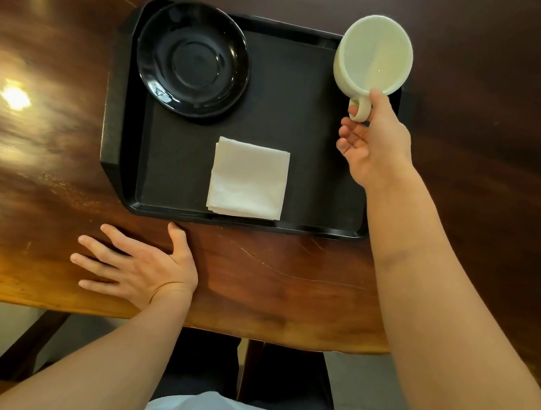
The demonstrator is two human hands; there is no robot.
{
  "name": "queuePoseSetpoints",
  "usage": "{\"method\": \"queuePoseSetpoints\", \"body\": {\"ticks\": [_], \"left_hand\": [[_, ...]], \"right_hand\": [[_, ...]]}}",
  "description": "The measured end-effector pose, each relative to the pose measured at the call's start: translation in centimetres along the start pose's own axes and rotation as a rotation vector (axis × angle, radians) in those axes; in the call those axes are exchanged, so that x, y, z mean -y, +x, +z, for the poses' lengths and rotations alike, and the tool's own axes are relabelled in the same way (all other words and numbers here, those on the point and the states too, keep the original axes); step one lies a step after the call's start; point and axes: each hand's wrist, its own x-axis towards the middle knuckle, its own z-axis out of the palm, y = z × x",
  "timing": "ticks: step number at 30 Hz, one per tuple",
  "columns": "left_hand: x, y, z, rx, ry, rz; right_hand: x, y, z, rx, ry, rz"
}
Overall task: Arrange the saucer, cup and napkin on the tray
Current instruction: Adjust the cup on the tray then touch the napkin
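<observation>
A black tray [323, 126] lies on the dark wooden table. A glossy black saucer [193, 59] sits in its far left corner, partly over the rim. A folded white napkin [248, 179] lies flat near the tray's front edge. My right hand [376, 139] grips the handle of an empty white cup [374, 55], held over the tray's far right corner; whether it touches the tray cannot be told. My left hand [139, 265] rests flat on the table in front of the tray, fingers spread, holding nothing.
The wooden table [46, 160] extends well to the left and right of the tray, with bright light reflections on the left. Its front edge runs just below my left hand. My legs and a table support show beneath.
</observation>
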Motion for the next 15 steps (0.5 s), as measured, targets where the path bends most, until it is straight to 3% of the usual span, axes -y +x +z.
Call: {"method": "queuePoseSetpoints", "body": {"ticks": [15], "left_hand": [[0.0, 0.0, -0.1, 0.003, -0.009, 0.007]], "right_hand": [[-0.8, -0.1, -1.1, 0.081, -0.13, -0.041]]}}
